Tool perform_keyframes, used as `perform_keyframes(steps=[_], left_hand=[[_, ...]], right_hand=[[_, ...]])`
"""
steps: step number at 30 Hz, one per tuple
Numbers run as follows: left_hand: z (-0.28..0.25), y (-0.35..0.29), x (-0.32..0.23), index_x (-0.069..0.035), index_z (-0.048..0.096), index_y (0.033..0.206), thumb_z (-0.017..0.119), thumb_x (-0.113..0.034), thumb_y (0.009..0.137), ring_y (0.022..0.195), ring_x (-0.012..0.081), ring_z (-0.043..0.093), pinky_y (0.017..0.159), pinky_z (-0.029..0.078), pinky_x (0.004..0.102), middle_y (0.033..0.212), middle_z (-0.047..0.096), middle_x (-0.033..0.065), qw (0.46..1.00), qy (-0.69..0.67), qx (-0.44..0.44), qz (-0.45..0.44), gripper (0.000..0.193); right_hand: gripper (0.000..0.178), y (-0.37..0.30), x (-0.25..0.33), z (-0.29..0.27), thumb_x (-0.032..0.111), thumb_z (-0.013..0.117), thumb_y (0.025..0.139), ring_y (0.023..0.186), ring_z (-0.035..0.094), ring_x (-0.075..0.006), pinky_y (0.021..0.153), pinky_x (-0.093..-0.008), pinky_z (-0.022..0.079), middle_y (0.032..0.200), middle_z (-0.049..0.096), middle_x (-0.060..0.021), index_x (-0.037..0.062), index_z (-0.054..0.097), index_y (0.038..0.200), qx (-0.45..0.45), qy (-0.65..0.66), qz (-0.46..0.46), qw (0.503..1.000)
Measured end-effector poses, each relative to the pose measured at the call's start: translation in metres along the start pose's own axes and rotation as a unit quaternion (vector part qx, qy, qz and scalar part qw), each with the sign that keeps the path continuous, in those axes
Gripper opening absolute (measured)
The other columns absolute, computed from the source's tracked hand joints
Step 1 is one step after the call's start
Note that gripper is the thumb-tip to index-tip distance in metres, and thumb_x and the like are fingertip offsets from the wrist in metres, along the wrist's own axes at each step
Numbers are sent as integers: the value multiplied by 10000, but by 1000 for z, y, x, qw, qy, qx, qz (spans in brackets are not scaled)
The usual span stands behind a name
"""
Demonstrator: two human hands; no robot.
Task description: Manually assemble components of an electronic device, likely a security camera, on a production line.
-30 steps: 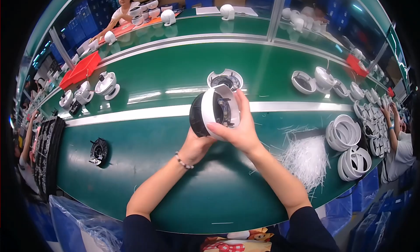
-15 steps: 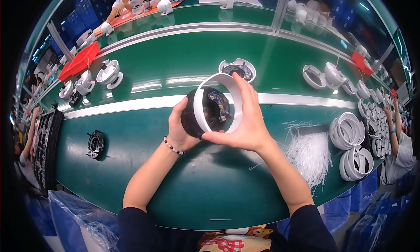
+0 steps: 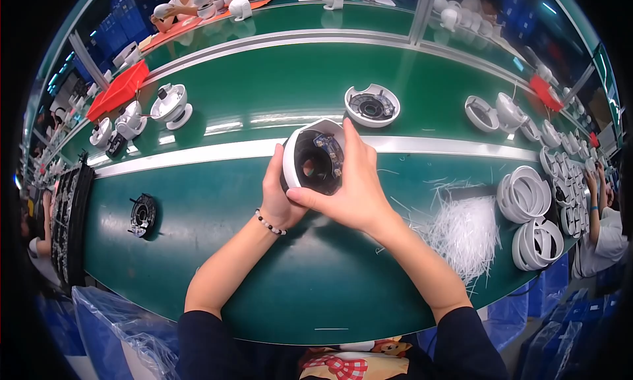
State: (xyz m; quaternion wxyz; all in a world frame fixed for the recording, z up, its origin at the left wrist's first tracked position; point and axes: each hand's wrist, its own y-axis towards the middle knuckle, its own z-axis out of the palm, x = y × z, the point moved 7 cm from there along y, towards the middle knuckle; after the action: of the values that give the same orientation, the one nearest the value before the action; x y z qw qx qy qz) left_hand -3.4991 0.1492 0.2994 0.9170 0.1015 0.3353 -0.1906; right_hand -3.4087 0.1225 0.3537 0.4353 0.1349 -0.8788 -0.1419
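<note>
Both hands are raised over the near green tabletop, one on each side of a part. A white plastic ring (image 3: 289, 161) sits around a round black housing (image 3: 310, 171) with a small circuit board (image 3: 327, 146) inside. My left hand (image 3: 279, 199) is closed around the left and underside of the pair. My right hand (image 3: 359, 194) grips the ring from the right, thumb on its near rim and fingers along its far side. How deep the ring sits on the housing is partly hidden. Beyond the hands, a white shell holding a black disc (image 3: 372, 106) rests on the green belt.
Stacked white rings (image 3: 524, 195) stand at right beside a heap of thin white strips (image 3: 463, 238). A black circuit part (image 3: 142, 215) lies at left, near black stacked trays (image 3: 71, 215). White camera assemblies (image 3: 170, 105) and a red tray (image 3: 119, 90) are farther off. Other people work nearby.
The white ring has moved left and down from in front of the black housing to around it. My right hand moved left with it. Things on the belt shifted slightly right.
</note>
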Motion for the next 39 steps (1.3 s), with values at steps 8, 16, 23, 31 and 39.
perform_keyframes(steps=[8,16,23,31,39], left_hand=[[-3,6,-2,-36,394,1191,210,-518,873,1045,231,473,900,403,362,1131,470,127,999,-23,6,-23,606],[9,1,0,-39,352,1232,147,-654,803,1108,227,425,953,347,363,1186,441,124,998,-8,52,-34,778],[9,3,1,-23,408,1184,167,-615,830,1033,205,486,899,408,333,1125,487,117,996,16,24,-79,731],[2,1,5,-22,437,1139,327,-474,850,1003,200,499,872,414,330,1084,506,110,1000,-9,0,-15,548],[-6,7,6,2,479,1093,489,-307,726,959,232,532,868,415,335,1033,555,121,1000,0,-26,3,480]], right_hand=[[1170,-3,8,1,434,768,499,1132,269,-407,954,-456,254,1244,259,-277,-103,71,1270,-22,-55,-80,995],[1170,0,-3,3,448,757,486,1113,281,-404,942,-455,267,1233,243,-283,-137,90,1248,-36,-55,-61,996],[1186,1,-6,8,458,752,447,1111,283,-402,923,-460,277,1250,204,-277,-122,112,1260,-1,-73,-112,991],[1199,-3,-15,19,451,760,492,1152,241,-376,962,-433,233,1286,202,-243,-75,40,1293,-52,-15,-64,996],[1138,-8,-24,21,491,710,529,1156,258,-418,962,-451,232,1271,223,-286,-100,90,1278,-141,-28,-44,989]])
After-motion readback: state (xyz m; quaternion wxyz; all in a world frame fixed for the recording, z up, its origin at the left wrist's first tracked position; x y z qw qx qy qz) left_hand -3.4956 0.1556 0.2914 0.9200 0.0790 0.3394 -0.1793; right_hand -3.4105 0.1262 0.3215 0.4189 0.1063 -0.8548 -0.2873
